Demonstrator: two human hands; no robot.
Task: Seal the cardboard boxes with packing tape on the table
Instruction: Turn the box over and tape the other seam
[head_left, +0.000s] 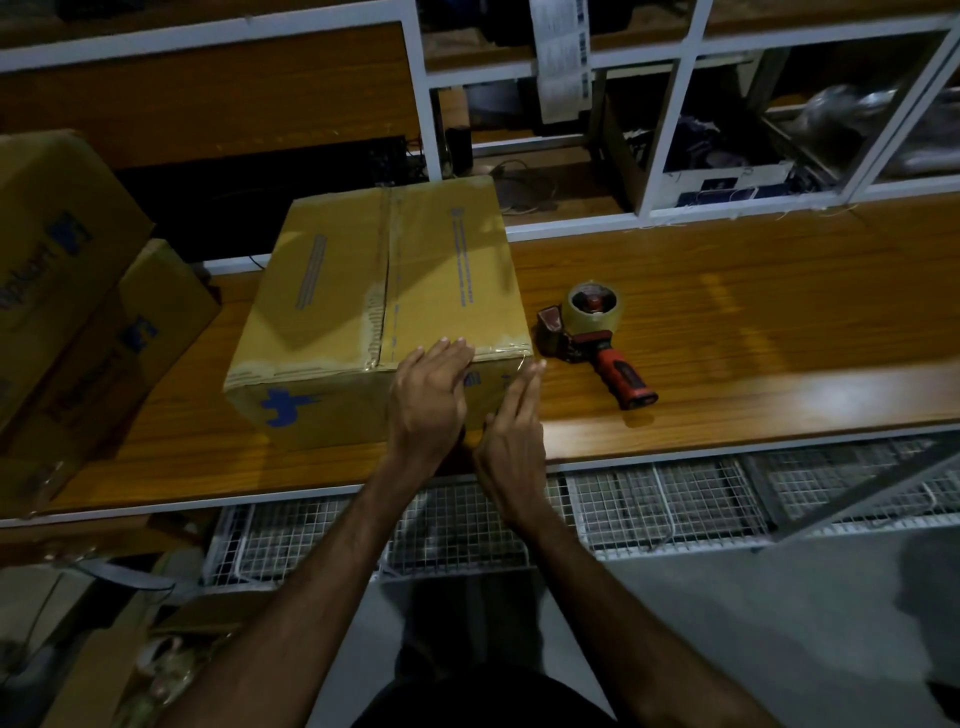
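While both flat hands, left hand (431, 400) and right hand (511, 431), press tape on the cardboard box (374, 312) near the surface's (727, 322) front edge, uneven pressure risks wrinkles; the tape dispenser (592, 338) lies beside it.

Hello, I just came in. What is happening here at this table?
A person is sealing a cardboard box on a wooden table. Clear tape already runs along the top seam and the near edge. The left hand lies flat over the box's near top edge, and the right hand presses straight fingers against the near side, apparently smoothing the tape down. The tape dispenser lies on the table right of the box, held by no one. More boxes are stacked at the left.
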